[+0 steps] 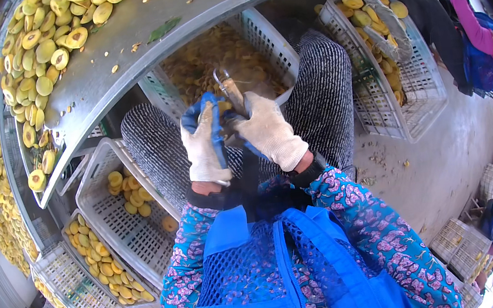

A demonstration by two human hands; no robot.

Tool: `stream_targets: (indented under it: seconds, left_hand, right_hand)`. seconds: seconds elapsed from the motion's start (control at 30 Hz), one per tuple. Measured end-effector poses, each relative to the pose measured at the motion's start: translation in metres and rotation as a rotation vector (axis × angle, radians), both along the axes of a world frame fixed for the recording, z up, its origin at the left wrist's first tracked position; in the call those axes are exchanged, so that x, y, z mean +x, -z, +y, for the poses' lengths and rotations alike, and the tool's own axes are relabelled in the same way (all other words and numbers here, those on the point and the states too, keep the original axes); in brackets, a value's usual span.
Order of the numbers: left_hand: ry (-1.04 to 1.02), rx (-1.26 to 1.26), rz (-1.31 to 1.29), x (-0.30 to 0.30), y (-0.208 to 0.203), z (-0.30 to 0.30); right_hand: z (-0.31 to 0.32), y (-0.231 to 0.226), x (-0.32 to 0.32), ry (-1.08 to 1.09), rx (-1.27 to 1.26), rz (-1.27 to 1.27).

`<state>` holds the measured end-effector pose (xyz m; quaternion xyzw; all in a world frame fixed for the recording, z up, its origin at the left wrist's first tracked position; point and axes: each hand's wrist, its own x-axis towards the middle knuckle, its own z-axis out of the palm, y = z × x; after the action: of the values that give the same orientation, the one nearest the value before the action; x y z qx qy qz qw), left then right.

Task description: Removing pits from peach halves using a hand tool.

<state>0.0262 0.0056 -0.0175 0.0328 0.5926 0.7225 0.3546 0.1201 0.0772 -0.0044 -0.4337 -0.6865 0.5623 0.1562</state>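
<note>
My right hand (pixel 267 129), in a white glove with a blue palm, is closed around the wooden handle of a pitting tool (pixel 232 90). The tool's curved metal loop points away from me, over the crate between my knees. Close beside it, my left hand (pixel 202 142), gloved the same way, has its fingers curled in. A bit of yellow fruit (pixel 223 104) shows at those fingers, mostly hidden. Below both hands, the white crate (pixel 273 47) holds many brownish pits and scraps.
A metal table (pixel 120 46) bears heaped halved yellow fruits (pixel 46 51). On the left, a white crate (pixel 120 211) holds some halves, beside a fuller one (pixel 102 260). Another fruit crate (pixel 419 94) stands tilted at right, near a person in purple sleeves (pixel 471 24).
</note>
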Motion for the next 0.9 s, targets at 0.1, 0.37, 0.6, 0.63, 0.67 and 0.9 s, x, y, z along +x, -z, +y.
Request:
stream_targets:
  seconds: [0.1, 0.37, 0.6, 0.63, 0.67, 0.9]
  left_hand:
    - [-0.033, 0.052, -0.043, -0.005, 0.003, 0.000]
    - [-0.146, 0.171, 0.024, 0.005, 0.030, 0.007]
    - [-0.056, 0.510, -0.324, -0.003, 0.051, 0.003]
    - [-0.090, 0.436, -0.316, -0.001, 0.039, 0.005]
    - [-0.125, 0.360, -0.308, 0.001, 0.032, 0.006]
    - [0.055, -0.073, 0.693, -0.025, 0.041, -0.014]
  right_hand:
    - [-0.002, -0.005, -0.006, -0.023, -0.027, -0.011]
    - [-0.008, 0.005, -0.019, 0.132, -0.006, 0.136]
    - [-0.006, -0.004, -0.021, -0.071, 0.223, -0.088]
    - [-0.006, -0.001, -0.024, -0.073, 0.232, -0.090]
    - [-0.006, 0.005, -0.026, -0.084, 0.255, -0.080]
    - [-0.008, -0.007, -0.019, 0.043, 0.497, 0.356]
